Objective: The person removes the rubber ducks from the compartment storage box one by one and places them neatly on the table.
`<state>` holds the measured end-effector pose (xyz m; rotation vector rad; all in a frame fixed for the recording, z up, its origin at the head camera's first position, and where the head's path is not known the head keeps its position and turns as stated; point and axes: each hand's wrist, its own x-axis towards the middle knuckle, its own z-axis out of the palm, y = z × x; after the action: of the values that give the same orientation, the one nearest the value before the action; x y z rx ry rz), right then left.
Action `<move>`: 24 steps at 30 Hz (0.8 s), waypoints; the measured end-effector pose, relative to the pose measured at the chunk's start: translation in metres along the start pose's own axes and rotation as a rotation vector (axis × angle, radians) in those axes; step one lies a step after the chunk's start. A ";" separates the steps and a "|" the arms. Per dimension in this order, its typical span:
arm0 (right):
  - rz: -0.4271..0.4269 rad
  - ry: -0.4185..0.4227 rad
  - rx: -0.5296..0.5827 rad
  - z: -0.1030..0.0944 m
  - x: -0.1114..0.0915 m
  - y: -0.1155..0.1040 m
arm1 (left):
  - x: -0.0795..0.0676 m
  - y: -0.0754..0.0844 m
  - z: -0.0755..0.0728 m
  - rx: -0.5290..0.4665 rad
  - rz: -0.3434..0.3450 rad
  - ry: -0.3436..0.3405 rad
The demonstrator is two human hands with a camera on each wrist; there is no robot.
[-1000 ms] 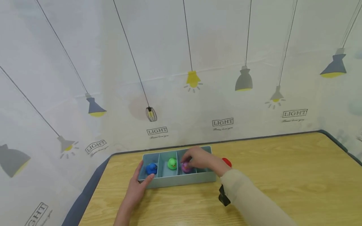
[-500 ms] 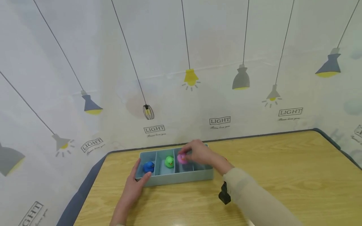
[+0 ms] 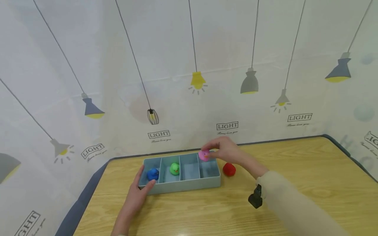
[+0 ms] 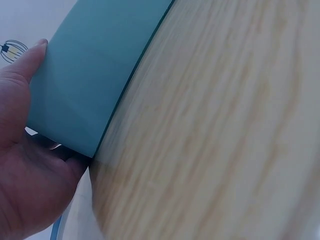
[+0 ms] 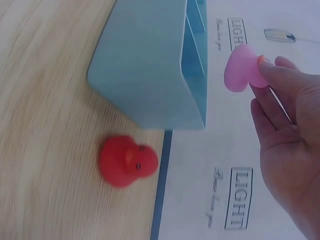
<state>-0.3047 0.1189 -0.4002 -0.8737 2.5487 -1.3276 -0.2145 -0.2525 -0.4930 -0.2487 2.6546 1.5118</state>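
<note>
My right hand (image 3: 228,151) pinches a pink rubber duck (image 3: 203,155) between thumb and fingers. In the head view the duck overlaps the back of the rightmost compartment of a pale blue divided box (image 3: 183,187); the right wrist view shows it raised above the rim. With its thumb along the front wall and its fingers round the end, my left hand (image 3: 135,194) holds the box's left corner. A blue rubber duck (image 3: 153,174) sits in the leftmost compartment, a green rubber duck (image 3: 175,169) in the one beside it. The third compartment holds nothing.
A red rubber duck (image 5: 125,161) stands on the wooden table (image 3: 280,164), just right of the box. Behind the table's dark far edge rises a pale wall covering (image 3: 177,98) printed with lamps. A black device (image 3: 255,197) is strapped at the right wrist.
My right hand has lifted the pink duck out of the third compartment and carried it right, over the rightmost one. The red duck has come into fuller view. My left hand keeps its hold.
</note>
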 end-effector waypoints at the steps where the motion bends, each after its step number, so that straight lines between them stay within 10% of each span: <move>1: 0.003 0.010 -0.005 -0.005 -0.005 0.003 | 0.000 0.000 0.001 0.000 -0.002 -0.002; 24: 0.104 0.056 -0.141 -0.045 -0.078 0.081 | 0.001 0.002 0.001 0.009 -0.008 -0.002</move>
<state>-0.2921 0.2297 -0.4482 -0.7241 2.7176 -1.1717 -0.2162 -0.2511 -0.4921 -0.2567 2.6551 1.4975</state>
